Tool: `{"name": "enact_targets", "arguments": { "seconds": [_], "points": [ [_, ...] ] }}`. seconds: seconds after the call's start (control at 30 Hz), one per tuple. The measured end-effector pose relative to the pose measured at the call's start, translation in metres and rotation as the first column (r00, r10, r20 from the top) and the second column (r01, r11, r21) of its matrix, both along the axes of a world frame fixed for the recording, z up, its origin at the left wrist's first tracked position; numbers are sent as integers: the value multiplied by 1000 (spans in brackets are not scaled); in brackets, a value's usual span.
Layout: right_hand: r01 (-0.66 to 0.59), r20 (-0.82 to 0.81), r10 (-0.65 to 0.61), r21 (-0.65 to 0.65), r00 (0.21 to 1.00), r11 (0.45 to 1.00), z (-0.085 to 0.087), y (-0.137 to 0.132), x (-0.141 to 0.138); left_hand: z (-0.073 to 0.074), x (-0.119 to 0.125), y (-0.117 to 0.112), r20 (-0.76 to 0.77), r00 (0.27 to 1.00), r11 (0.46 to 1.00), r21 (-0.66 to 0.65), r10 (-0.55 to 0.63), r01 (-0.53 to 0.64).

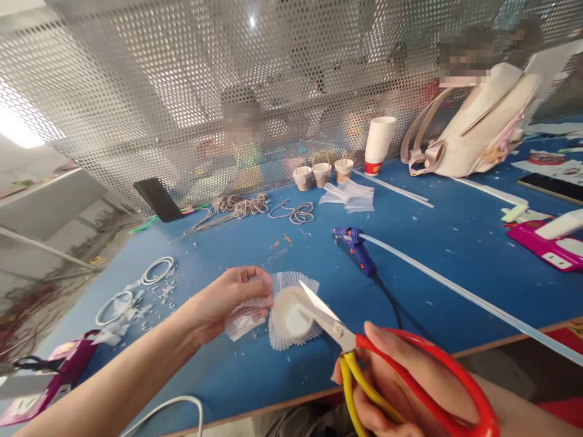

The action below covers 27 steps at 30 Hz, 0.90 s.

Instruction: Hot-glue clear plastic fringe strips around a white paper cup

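Observation:
My left hand (246, 294) is closed on a pleated translucent strip (246, 328), whose loose end hangs below the fingers. The fringed part of that strip fans out around a small whitish round cup (291, 312) in front of me. In my right hand (378, 388) is a pair of scissors (334, 325) with red and yellow handles. The blades are parted and point up and left, over the right side of the cup and its fringe. Whether they touch the strip I cannot tell. Beyond the scissors a blue glue gun (353, 249) lies with a long clear glue stick (455, 288) in it.
Along the back stand several small cups (322, 175), stacked paper cups (380, 145) and a cream backpack (478, 130). Twine (239, 206), a phone (158, 199) and translucent strips (350, 195) lie before a perforated metal screen (182, 91). White rings (157, 271) and scraps lie left; magenta power strips (546, 243) flank the blue table (282, 237).

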State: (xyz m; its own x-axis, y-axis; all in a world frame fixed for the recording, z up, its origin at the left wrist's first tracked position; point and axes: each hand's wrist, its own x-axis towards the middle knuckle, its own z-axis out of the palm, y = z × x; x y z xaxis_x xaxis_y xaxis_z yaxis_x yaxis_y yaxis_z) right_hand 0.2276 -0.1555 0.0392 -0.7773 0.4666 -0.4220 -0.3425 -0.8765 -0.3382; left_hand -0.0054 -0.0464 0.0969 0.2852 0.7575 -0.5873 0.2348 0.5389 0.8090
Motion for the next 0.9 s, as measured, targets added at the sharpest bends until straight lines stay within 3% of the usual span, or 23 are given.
{"name": "enact_targets", "arguments": {
  "seconds": [0.17, 0.37, 0.57, 0.77, 0.9],
  "points": [
    [-31, 50, 38, -130, 998, 991, 3, 2, -19, 5, 0, -1, 13, 999, 998, -35, 47, -47],
    [-45, 29, 52, -186, 998, 982, 1, 6, -29, 7, 0, -4, 35, 994, 994, -58, 99, -97],
    [19, -64, -28, -137, 998, 990, -11, 3, -39, 2, -4, -8, 64, 991, 992, -65, 116, -112],
    [144, -6, -145, -104, 989, 984, -20, -4, -46, -3, -7, -10, 81, 992, 994, -53, 96, -92],
    [123, 16, -123, -51, 992, 991, -19, -1, -46, -6, -6, -10, 77, 992, 994, -54, 100, -96]
  ]
}}
